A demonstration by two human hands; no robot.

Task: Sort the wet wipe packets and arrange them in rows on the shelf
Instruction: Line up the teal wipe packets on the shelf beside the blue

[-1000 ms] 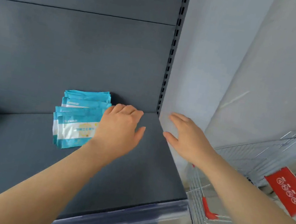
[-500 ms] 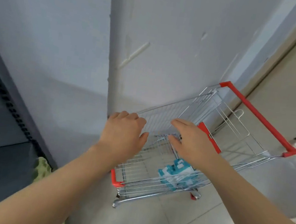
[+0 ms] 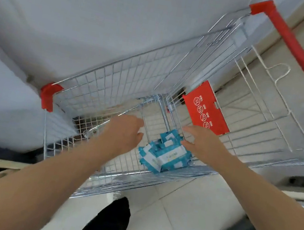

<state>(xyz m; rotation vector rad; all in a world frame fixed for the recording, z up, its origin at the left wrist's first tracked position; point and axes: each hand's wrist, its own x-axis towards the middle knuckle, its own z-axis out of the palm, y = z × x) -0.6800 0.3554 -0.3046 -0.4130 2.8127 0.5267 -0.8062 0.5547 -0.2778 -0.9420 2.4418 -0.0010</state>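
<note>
Lying between the hands (image 3: 124, 133) (image 3: 201, 145), packets (image 3: 166, 157) in cart (image 3: 47, 96)

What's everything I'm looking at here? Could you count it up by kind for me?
Hands: 2, the left hand and the right hand, both holding nothing
shopping cart: 1
heap of wet wipe packets: 1, lying in the cart; the single packets are too jumbled to count
Total: 4

Bright, even light; motion blur, wide-angle distortion.
</note>
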